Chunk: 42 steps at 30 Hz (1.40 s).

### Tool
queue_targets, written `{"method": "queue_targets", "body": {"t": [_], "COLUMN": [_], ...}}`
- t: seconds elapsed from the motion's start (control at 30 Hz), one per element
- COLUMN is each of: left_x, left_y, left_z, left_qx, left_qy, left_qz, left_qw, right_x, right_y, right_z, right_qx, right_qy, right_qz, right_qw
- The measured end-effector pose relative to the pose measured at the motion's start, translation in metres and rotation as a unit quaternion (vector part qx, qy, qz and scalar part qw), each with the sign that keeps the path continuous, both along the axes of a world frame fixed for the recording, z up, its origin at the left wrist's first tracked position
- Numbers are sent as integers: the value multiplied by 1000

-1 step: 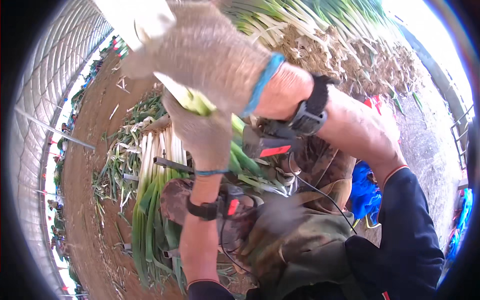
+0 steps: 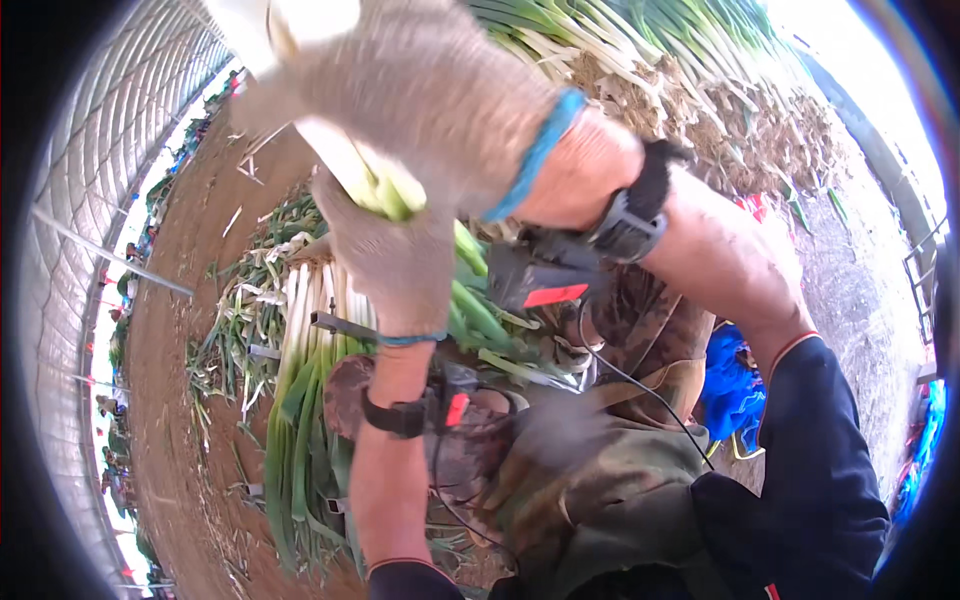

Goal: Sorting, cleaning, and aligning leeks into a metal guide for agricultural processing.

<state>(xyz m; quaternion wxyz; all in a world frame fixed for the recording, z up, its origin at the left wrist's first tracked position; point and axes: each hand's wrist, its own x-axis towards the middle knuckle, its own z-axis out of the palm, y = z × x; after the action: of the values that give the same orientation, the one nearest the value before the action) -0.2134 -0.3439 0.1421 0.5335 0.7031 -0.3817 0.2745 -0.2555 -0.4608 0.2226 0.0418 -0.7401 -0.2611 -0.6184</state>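
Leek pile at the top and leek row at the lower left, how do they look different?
The pile is much broader in the picture; the row is narrow. The pile's leaves point toward the upper edge, while the row's point toward the lower edge. The pile shows a thick fringe of shaggy brown roots; the row shows mostly smooth white stalks. Both are leeks with white stalks and green leaves.

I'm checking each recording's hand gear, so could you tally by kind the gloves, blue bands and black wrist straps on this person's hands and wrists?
Gloves: 2, on the left hand and right hand
Blue bands: 2, one at each glove's cuff
Black wrist straps: 2, one on each wrist
Total: 6
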Motion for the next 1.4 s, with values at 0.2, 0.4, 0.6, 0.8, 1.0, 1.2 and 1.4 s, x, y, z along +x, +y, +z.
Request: {"method": "queue_targets", "body": {"t": [0.2,0.4,0.6,0.8,1.0,1.2,1.4], "left_x": [25,46,103,203,300,362,356], "left_y": [63,157,275,299,280,236,257], "left_z": [116,178,163,0,-107,-178,-188], "left_qx": [171,329,571,640,664,636,627], "left_qy": [-189,-236,-13,265,342,410,344], "left_qz": [149,309,445,332,285,328,228], "left_qw": [955,860,690,641,601,565,661], "right_x": [9,56,167,193,242,354,423], "right_y": [16,21,16,-86,-35,70,146], "right_z": [48,54,-84,-257,-326,-355,-365], "right_qx": [34,19,-45,387,520,327,181], "right_qy": [-25,18,288,726,719,701,578], "right_qz": [4,30,127,185,233,185,132], "right_qw": [999,999,948,538,397,606,785]}}
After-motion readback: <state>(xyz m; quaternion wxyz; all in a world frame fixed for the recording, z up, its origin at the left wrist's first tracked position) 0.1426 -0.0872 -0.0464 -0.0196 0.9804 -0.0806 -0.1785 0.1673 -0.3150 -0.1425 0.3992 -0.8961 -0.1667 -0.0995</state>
